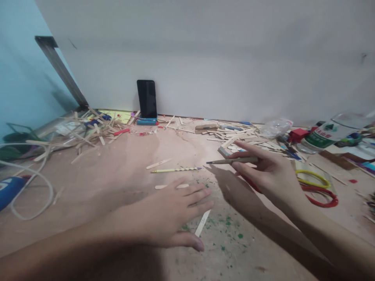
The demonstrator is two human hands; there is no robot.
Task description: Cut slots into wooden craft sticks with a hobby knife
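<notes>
My left hand [172, 214] lies flat on the wooden table [117, 171], fingers stretched out and apart, holding nothing. A flat wooden stick [202, 223] lies just beside its thumb, and another short stick [171, 186] lies by its fingertips. My right hand [263, 169] hovers above the table and pinches a thin brown pencil-like tool [231, 160], its dark tip pointing left. A yellow pencil [175, 170] lies on the table between the two hands.
Heaps of wooden sticks lie at the back left [88, 130] and back right [234, 136]. A black phone [147, 98] leans on the wall. Red and yellow wire coils [318, 191], a plastic bottle [328, 134] and a white cable [32, 195] lie at the sides.
</notes>
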